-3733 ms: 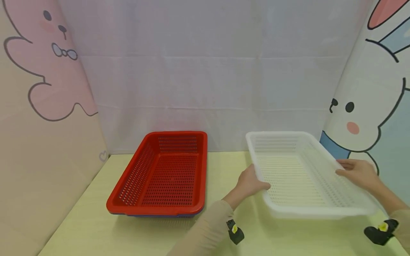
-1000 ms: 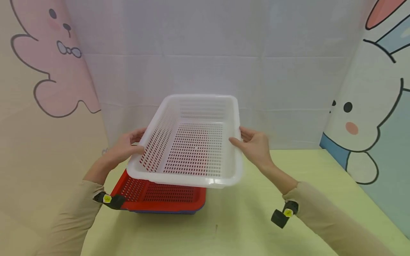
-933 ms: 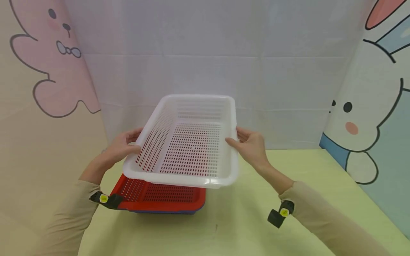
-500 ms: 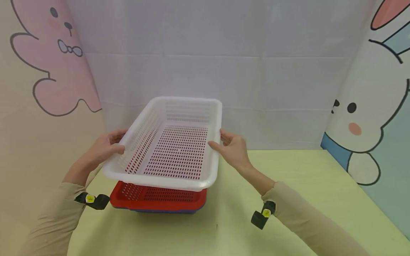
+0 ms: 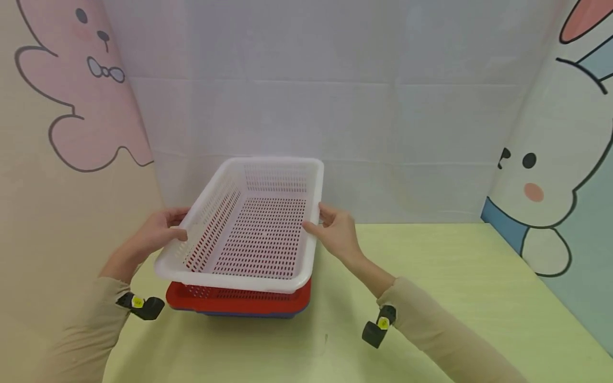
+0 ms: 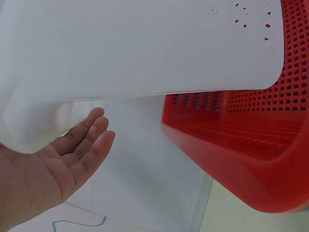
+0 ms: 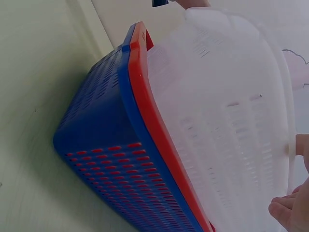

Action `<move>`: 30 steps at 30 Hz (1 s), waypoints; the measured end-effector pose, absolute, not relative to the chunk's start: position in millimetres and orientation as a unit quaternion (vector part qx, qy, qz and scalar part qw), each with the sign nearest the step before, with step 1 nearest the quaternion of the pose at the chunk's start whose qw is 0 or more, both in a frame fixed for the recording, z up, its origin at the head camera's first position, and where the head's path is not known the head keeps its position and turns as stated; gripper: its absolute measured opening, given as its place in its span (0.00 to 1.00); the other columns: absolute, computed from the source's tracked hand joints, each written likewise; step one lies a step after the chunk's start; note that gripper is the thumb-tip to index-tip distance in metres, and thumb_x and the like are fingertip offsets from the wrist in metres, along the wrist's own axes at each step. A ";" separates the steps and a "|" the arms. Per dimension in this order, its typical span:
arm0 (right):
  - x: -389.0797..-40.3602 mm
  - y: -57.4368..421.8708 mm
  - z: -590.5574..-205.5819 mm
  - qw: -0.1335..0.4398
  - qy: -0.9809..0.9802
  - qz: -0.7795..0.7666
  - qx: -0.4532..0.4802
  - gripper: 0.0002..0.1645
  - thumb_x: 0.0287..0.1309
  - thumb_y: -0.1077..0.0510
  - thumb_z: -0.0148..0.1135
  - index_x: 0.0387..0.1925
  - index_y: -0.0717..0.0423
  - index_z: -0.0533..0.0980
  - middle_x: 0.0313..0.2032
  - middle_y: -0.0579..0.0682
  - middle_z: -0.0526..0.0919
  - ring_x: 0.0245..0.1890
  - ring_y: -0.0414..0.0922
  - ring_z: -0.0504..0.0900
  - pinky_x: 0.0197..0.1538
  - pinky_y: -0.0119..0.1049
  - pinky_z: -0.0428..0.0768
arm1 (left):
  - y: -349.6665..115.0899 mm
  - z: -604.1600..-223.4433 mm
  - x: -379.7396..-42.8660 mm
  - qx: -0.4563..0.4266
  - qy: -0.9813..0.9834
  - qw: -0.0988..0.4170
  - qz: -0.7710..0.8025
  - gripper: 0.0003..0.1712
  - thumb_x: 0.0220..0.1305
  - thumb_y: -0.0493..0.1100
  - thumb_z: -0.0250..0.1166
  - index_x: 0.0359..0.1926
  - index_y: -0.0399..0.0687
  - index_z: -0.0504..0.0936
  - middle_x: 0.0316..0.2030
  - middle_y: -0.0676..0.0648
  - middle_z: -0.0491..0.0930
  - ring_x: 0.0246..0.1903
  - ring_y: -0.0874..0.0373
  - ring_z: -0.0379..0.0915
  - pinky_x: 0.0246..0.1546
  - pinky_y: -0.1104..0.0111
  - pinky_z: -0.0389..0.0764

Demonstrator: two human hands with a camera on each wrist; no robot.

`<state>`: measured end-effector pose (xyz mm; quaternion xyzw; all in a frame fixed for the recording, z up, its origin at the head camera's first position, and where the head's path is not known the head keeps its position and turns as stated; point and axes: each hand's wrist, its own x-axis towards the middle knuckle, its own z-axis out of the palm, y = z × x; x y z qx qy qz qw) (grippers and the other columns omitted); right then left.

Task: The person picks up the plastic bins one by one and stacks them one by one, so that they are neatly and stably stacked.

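Observation:
Both hands hold a white slotted plastic basket (image 5: 261, 239) by its long side rims. My left hand (image 5: 158, 232) grips the left rim, thumb over the top; the left wrist view shows its fingers (image 6: 91, 140) under the rim. On the opposite rim my right hand (image 5: 337, 232) pinches with thumb above and fingers outside. Beneath the white basket stands a red basket (image 5: 239, 302), nested in a blue basket (image 7: 101, 116) on the table. The white basket's bottom dips partly inside the red rim in the right wrist view. Most of the red basket is hidden from above.
The pale yellow-green table (image 5: 431, 276) extends to the right of the baskets. A white cloth wall (image 5: 335, 106) stands behind them. Side panels carry a pink cartoon animal (image 5: 96, 106) on the left and a white rabbit (image 5: 541, 159) on the right.
The white basket was at the right side of the table, then came left in both hands over the red basket. During the last half second it has sunk lower toward the red basket.

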<state>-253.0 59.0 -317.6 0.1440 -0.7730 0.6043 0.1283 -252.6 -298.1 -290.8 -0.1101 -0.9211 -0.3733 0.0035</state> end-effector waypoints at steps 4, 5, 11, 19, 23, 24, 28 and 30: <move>-253.0 56.7 -322.0 0.128 -0.780 0.596 0.139 0.32 0.45 0.63 0.67 0.56 0.64 0.70 0.48 0.59 0.78 0.50 0.49 0.77 0.51 0.48 0.73 | -298.2 -297.9 -251.2 -0.105 -0.922 -0.003 -0.373 0.35 0.50 0.32 0.57 0.61 0.25 0.59 0.51 0.29 0.69 0.47 0.41 0.68 0.43 0.60 0.75; -253.2 56.3 -323.4 0.127 -0.781 0.596 0.139 0.32 0.45 0.63 0.67 0.56 0.64 0.70 0.48 0.59 0.78 0.50 0.49 0.77 0.52 0.48 0.73 | -298.3 -299.3 -250.9 -0.104 -0.922 -0.005 -0.373 0.35 0.50 0.32 0.57 0.60 0.25 0.59 0.50 0.29 0.69 0.47 0.41 0.68 0.44 0.59 0.75; -254.4 54.1 -333.1 0.106 -0.785 0.596 0.132 0.34 0.46 0.63 0.66 0.57 0.66 0.68 0.51 0.60 0.75 0.52 0.49 0.75 0.53 0.46 0.72 | -301.3 -306.1 -250.3 -0.101 -0.925 -0.013 -0.365 0.34 0.50 0.32 0.57 0.59 0.25 0.60 0.49 0.30 0.70 0.46 0.42 0.69 0.44 0.59 0.75; -257.5 51.8 -346.1 0.094 -0.792 0.592 0.116 0.35 0.46 0.61 0.67 0.57 0.65 0.67 0.50 0.59 0.76 0.52 0.49 0.75 0.51 0.43 0.74 | -305.5 -316.8 -249.9 -0.121 -0.920 -0.012 -0.372 0.32 0.49 0.31 0.58 0.57 0.25 0.62 0.48 0.30 0.71 0.45 0.42 0.70 0.44 0.56 0.75; -258.5 49.8 -353.0 0.092 -0.788 0.596 0.123 0.34 0.47 0.61 0.67 0.57 0.66 0.67 0.50 0.60 0.75 0.52 0.50 0.75 0.51 0.43 0.74 | -306.5 -321.8 -250.5 -0.108 -0.922 -0.018 -0.371 0.33 0.50 0.32 0.58 0.58 0.25 0.62 0.48 0.30 0.71 0.46 0.41 0.69 0.45 0.53 0.74; -258.4 49.2 -354.6 0.090 -0.788 0.597 0.122 0.35 0.47 0.61 0.67 0.57 0.66 0.67 0.51 0.60 0.75 0.52 0.50 0.75 0.51 0.43 0.74 | -306.7 -322.9 -250.8 -0.102 -0.923 -0.021 -0.369 0.33 0.50 0.33 0.58 0.58 0.25 0.61 0.49 0.30 0.71 0.47 0.41 0.69 0.46 0.52 0.73; -257.9 47.8 -360.5 0.088 -0.792 0.592 0.121 0.34 0.48 0.61 0.66 0.58 0.66 0.67 0.51 0.61 0.75 0.52 0.51 0.75 0.50 0.43 0.74 | -307.7 -326.4 -252.9 -0.090 -0.924 -0.028 -0.370 0.35 0.51 0.33 0.58 0.60 0.25 0.59 0.51 0.29 0.69 0.49 0.39 0.67 0.48 0.50 0.72; -258.3 47.4 -363.3 0.087 -0.792 0.593 0.119 0.34 0.48 0.61 0.66 0.57 0.67 0.67 0.51 0.61 0.75 0.52 0.51 0.75 0.50 0.43 0.74 | -308.2 -327.2 -254.2 -0.090 -0.924 -0.029 -0.370 0.35 0.51 0.34 0.58 0.60 0.25 0.59 0.52 0.29 0.68 0.49 0.39 0.67 0.49 0.50 0.71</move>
